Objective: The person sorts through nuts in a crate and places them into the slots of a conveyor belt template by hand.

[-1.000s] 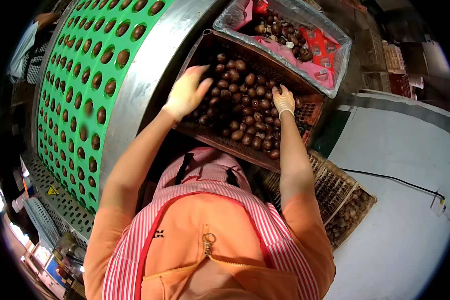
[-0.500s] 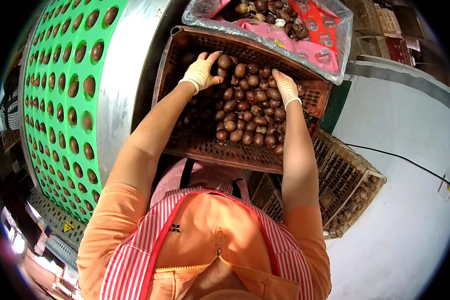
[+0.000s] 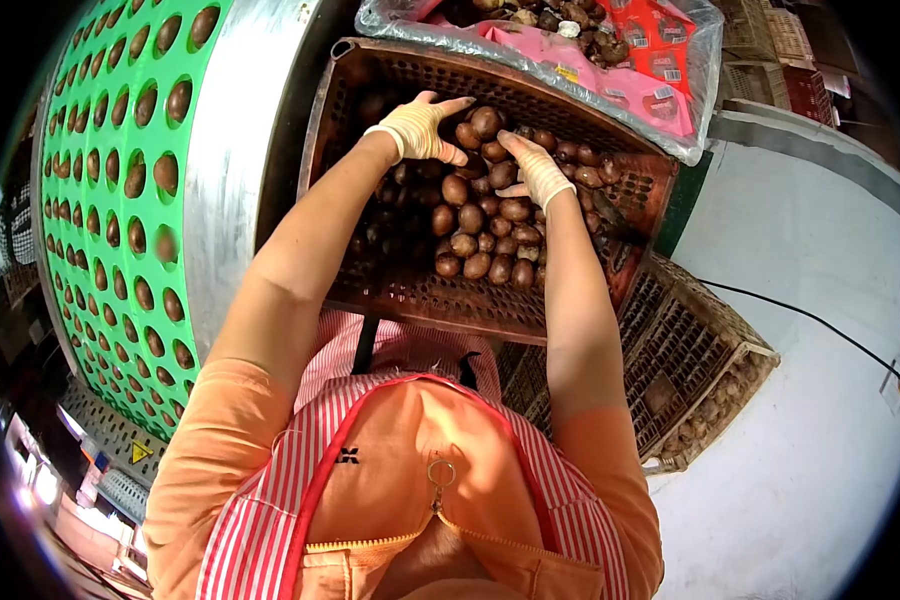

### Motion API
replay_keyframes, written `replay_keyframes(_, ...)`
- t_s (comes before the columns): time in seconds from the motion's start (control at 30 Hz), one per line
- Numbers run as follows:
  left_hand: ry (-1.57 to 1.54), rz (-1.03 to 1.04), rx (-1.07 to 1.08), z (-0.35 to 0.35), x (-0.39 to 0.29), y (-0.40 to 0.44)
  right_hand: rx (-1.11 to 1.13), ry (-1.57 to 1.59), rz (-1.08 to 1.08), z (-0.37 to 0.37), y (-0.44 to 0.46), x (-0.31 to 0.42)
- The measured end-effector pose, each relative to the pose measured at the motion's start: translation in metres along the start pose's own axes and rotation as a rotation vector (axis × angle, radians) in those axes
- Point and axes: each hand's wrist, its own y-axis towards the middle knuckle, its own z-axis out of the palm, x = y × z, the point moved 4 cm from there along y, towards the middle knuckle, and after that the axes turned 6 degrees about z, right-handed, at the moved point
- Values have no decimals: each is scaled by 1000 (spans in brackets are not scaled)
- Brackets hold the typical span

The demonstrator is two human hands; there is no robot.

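Note:
Brown egg-like items (image 3: 472,218) are heaped in a reddish-brown perforated crate (image 3: 440,300) in front of my body. My left hand (image 3: 422,130), in a pale glove, is over the crate's left part, thumb and fingers spread, beside the pile's upper left edge. Gloved too, my right hand (image 3: 535,170) lies on the pile with its fingers apart, touching the items. Between the hands sit a few of the brown items. Neither hand is closed round anything that I can see.
At the left stands a green panel (image 3: 110,220) with brown items in its holes, edged by a metal strip (image 3: 232,150). A plastic-lined bin (image 3: 705,100) holds items and red packets beyond the crate. A lattice crate (image 3: 670,370) and a cable (image 3: 800,312) are at the right.
My right hand has moved left across the pile, closer to my left hand. My left hand has shifted slightly right since half a second ago. Items near my right hand have moved.

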Motion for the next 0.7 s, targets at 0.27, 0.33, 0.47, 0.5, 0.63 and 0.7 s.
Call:
replay_keyframes(0.27,147,93,97,28,-2,-21,-13,-404,-31,15,-13,-4)
replay_keyframes(0.33,57,44,187,35,-13,-35,-140,-652,-178,17,-11,-18)
replay_keyframes(0.47,114,78,193,52,-20,-55,-182,-950,-225,26,-35,-43)
replay_keyframes(0.5,88,94,261,56,-17,-58,-141,-972,-210,28,-45,-44)
replay_keyframes(0.63,-123,89,199,74,-7,-99,54,-954,-163,40,-59,-69)
replay_keyframes(0.7,-202,13,251,80,-12,-108,95,-906,-181,35,-60,-82)
